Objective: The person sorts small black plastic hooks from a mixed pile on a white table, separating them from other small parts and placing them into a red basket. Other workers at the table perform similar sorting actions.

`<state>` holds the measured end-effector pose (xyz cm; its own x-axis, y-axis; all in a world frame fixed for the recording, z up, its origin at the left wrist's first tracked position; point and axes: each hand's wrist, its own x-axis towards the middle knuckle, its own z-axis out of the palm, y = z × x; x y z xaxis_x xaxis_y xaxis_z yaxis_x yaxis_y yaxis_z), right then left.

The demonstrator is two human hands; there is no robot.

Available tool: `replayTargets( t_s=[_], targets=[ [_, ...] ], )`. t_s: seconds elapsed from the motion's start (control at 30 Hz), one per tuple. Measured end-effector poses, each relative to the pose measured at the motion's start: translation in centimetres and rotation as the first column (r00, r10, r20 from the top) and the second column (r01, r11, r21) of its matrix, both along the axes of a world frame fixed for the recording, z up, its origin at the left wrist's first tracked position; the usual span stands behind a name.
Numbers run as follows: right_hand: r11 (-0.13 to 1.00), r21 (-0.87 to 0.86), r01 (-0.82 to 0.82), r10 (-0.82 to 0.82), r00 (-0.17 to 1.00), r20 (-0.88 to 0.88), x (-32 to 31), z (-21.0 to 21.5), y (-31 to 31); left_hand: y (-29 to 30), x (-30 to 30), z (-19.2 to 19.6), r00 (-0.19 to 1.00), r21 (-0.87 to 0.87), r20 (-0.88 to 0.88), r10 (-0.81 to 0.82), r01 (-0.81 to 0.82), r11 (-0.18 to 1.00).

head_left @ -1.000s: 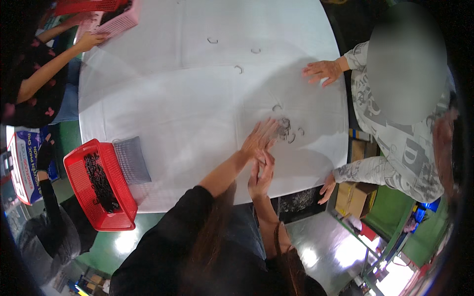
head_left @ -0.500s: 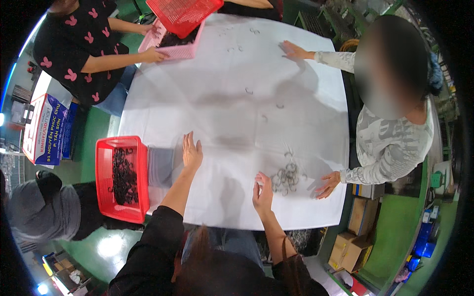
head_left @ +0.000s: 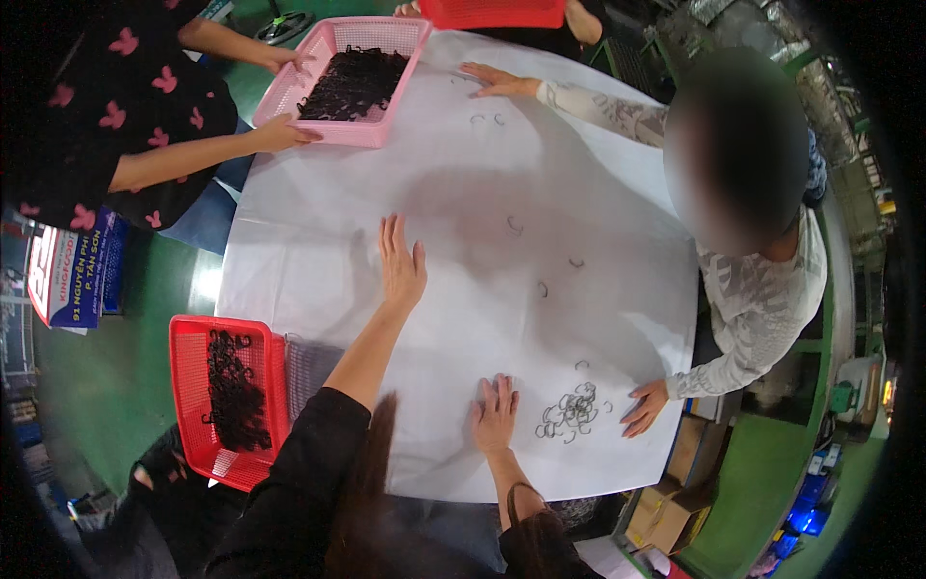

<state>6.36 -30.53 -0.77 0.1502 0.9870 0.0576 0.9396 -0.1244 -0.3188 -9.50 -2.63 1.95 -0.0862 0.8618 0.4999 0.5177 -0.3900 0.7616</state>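
Note:
My left hand (head_left: 402, 265) is open over the middle left of the white-covered table (head_left: 444, 338), fingers stretched away from me, holding nothing. My right hand (head_left: 495, 417) lies open and flat near the close edge, its fingers slightly apart. Just right of it is a loose pile of small dark curved pieces (head_left: 575, 410), shaped like open rings or hooks. A few single curved pieces (head_left: 542, 289) are scattered farther up the cloth. Left of my left forearm, a red basket (head_left: 277, 386) holds many black curved pieces (head_left: 236, 396).
At the far left a person in a black shirt holds a pink basket (head_left: 338, 132) of black pieces. Another red basket (head_left: 492, 13) is held at the far edge. A person on the right has one hand (head_left: 648, 407) beside the pile and another (head_left: 497, 80) on the far cloth.
My left hand has reached farther over the cloth, and my right hand has flattened. The upper red basket has moved right, off the pink one. The right-hand person's far hand has swept left.

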Motion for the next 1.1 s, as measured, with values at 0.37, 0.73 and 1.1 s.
replayTargets(
  t_s=[0.37, 0.73, 1.1],
  targets=[
    [0.994, -0.097, 0.057, -0.06, 0.998, -0.034, 0.8, 0.0, 1.5, 1.7, 3.5, -4.2, 0.998, -0.067, -0.015, -0.054, 0.053, 0.996],
    [0.998, -0.055, 0.028, -0.032, 0.997, -0.069, 2.9, -1.4, 1.9, 4.4, 11.0, -5.7, 0.885, -0.228, -0.416, -0.207, 0.118, 0.966],
    [0.997, -0.058, 0.041, -0.049, 0.987, -0.152, 3.6, -0.9, 1.9, -0.2, 27.3, -5.0, 0.423, -0.173, -0.749, -0.51, 0.619, 0.767]
  ],
)
